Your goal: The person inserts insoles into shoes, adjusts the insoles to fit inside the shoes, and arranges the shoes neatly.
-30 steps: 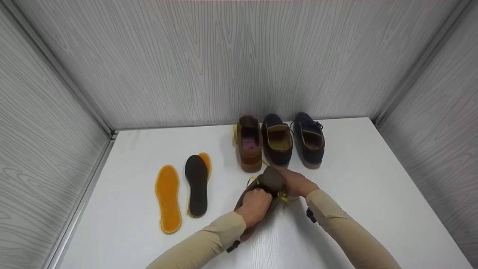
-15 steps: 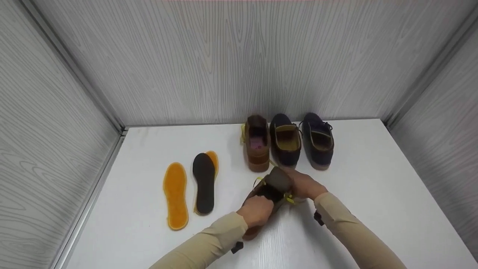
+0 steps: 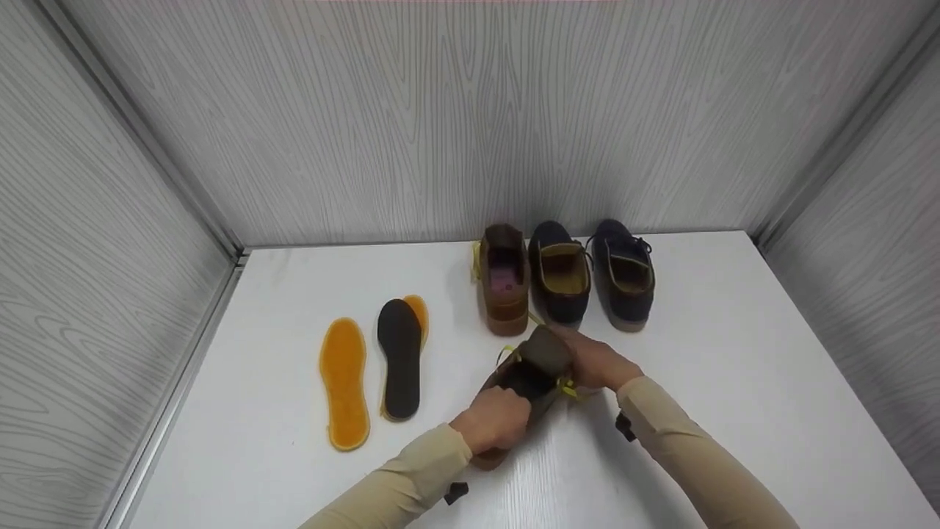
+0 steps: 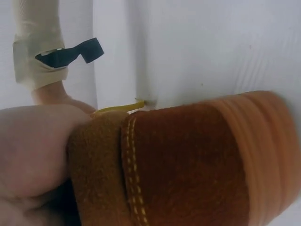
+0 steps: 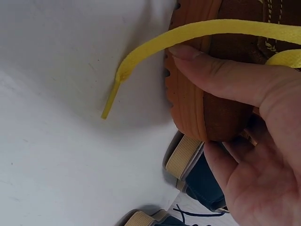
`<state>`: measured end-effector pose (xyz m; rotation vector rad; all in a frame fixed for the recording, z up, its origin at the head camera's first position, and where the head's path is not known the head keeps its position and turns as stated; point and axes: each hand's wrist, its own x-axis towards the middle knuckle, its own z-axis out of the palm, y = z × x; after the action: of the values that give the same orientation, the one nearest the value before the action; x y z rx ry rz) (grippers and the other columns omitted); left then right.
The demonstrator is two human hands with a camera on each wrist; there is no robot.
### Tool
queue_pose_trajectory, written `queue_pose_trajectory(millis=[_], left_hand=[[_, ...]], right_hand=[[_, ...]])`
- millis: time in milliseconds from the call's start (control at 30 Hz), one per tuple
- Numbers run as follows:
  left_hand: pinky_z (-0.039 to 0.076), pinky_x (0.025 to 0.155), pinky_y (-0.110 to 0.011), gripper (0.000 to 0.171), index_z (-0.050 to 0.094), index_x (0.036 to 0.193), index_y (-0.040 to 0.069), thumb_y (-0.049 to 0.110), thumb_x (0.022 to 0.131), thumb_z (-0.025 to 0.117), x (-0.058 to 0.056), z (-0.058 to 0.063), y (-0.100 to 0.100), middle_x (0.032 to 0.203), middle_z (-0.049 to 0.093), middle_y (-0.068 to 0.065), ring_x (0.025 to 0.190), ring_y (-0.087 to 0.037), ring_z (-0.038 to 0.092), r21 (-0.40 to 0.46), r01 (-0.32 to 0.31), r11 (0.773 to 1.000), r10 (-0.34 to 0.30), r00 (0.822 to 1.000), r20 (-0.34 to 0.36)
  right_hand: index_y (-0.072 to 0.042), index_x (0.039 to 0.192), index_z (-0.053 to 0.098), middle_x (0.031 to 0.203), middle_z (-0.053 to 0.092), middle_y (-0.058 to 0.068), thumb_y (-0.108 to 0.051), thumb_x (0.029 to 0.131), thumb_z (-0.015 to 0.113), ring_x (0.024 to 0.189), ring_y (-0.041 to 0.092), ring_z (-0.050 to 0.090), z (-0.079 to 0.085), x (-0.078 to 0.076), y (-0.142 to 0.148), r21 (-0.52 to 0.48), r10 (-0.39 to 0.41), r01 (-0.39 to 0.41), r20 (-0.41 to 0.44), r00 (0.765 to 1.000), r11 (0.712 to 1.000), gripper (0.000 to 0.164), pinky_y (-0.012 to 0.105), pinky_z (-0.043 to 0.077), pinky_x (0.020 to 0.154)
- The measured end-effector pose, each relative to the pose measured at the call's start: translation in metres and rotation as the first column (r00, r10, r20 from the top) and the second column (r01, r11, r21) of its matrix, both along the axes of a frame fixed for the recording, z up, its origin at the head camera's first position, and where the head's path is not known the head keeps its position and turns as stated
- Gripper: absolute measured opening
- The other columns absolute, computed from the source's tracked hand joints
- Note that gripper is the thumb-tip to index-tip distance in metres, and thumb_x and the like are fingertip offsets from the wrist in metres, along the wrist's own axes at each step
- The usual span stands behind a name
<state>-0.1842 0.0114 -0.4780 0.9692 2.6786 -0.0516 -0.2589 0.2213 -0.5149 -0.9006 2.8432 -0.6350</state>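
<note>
I work on a smooth white table point(image 3: 720, 382) walled by pale grey wood-grain panels point(image 3: 440, 117), with flat fuzzy orange insoles point(image 3: 343, 382) well left of my hands. My left hand point(image 3: 493, 427) grips the heel of a soft brown suede shoe point(image 3: 534, 367) with yellow laces and a ribbed sole. My right hand point(image 3: 598, 365) clasps its toe, just before three upright shoes point(image 3: 562, 275).

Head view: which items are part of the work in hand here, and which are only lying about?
In hand:
brown shoe, gripped near the heel by the left hand and at the toe by the right hand; its yellow lace.

Lying about:
second brown shoe; two dark blue shoes; two orange insoles; dark insole; white table.
</note>
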Motion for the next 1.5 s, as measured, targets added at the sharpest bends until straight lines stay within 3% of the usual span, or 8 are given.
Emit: queue_pose_trajectory(millis=[200,400,500,633,733,833,1167,1500], left_hand=[[0.049,0.059,-0.034,0.026,0.064,0.069,0.009,0.019,0.091,0.054,-0.005,-0.002,-0.005,0.065,0.06,-0.004,0.057,-0.017,0.054,0.184,0.035,0.982,-0.02,0.996,-0.083],[0.046,0.054,-0.032,0.009,0.06,0.083,0.01,0.018,0.085,0.061,-0.022,-0.002,-0.01,0.074,0.056,-0.002,0.063,-0.018,0.055,0.483,0.098,0.87,0.074,0.943,-0.324],[0.046,0.058,-0.031,0.021,0.059,0.1,0.009,0.02,0.083,0.066,-0.037,-0.002,-0.015,0.086,0.052,-0.003,0.072,-0.016,0.052,0.525,0.054,0.849,0.132,0.941,-0.31],[0.05,0.063,-0.035,0.044,0.053,0.118,0.009,0.027,0.082,0.071,-0.052,-0.006,-0.022,0.102,0.051,-0.006,0.086,-0.02,0.055,0.493,-0.053,0.869,0.189,0.955,-0.231],[0.051,0.061,-0.039,0.048,0.05,0.12,0.01,0.03,0.082,0.071,-0.057,-0.009,-0.026,0.101,0.057,-0.007,0.084,-0.023,0.06,0.442,-0.11,0.89,0.216,0.956,-0.197],[0.048,0.056,-0.04,0.042,0.049,0.118,0.009,0.024,0.084,0.068,-0.059,-0.011,-0.028,0.087,0.062,-0.006,0.071,-0.025,0.061,0.439,-0.136,0.888,0.226,0.961,-0.161],[0.046,0.055,-0.037,0.049,0.045,0.129,0.005,0.01,0.083,0.06,-0.047,-0.02,-0.027,0.076,0.064,-0.01,0.057,-0.02,0.054,0.603,-0.184,0.776,0.269,0.962,-0.054],[0.05,0.055,-0.039,0.033,0.057,0.111,0.015,0.03,0.084,0.069,-0.039,-0.015,-0.01,0.095,0.057,-0.004,0.077,-0.022,0.06,0.452,-0.097,0.887,0.251,0.921,-0.296]], right_hand=[[-0.006,0.143,0.025,0.137,0.039,0.024,0.01,0.069,0.061,0.122,0.036,0.043,0.0,-0.002,0.007,-0.054,0.041,-0.036,0.095,0.995,0.998,0.084,0.051,0.036,0.099],[-0.006,0.151,0.018,0.153,0.014,0.026,0.009,0.07,0.057,0.139,0.04,0.017,-0.007,0.008,0.022,-0.159,0.041,-0.017,0.15,0.988,0.987,0.091,0.052,0.027,0.104],[-0.001,0.144,0.036,0.148,0.031,0.021,0.011,0.078,0.05,0.134,0.036,0.031,-0.008,0.019,0.021,-0.275,-0.092,0.104,0.055,0.994,0.956,0.069,0.05,0.031,0.103],[-0.004,0.124,0.056,0.122,0.054,0.009,-0.014,0.098,0.045,0.102,0.024,0.056,0.005,0.046,-0.003,-0.39,-0.414,0.396,0.043,0.909,0.831,0.031,0.043,0.044,0.085],[-0.01,0.121,0.055,0.112,0.053,0.003,-0.053,0.091,0.054,0.087,0.019,0.056,0.015,0.066,-0.024,-0.327,-0.545,0.546,0.103,0.832,0.772,0.052,0.042,0.046,0.073],[-0.004,0.128,0.046,0.114,0.05,0.01,-0.06,0.082,0.062,0.093,0.025,0.057,0.016,0.078,-0.039,-0.232,-0.538,0.554,0.136,0.832,0.799,0.074,0.045,0.047,0.076],[0.001,0.137,0.042,0.118,0.052,0.016,0.003,0.079,0.064,0.101,0.026,0.052,0.02,0.066,-0.03,-0.358,-0.351,0.369,0.117,0.929,0.858,0.062,0.043,0.043,0.086],[-0.018,0.11,0.065,0.096,0.048,0.0,-0.014,0.076,0.079,0.067,0.015,0.053,0.013,0.062,-0.029,-0.194,-0.425,0.389,-0.198,0.883,0.9,0.037,0.035,0.046,0.055]])
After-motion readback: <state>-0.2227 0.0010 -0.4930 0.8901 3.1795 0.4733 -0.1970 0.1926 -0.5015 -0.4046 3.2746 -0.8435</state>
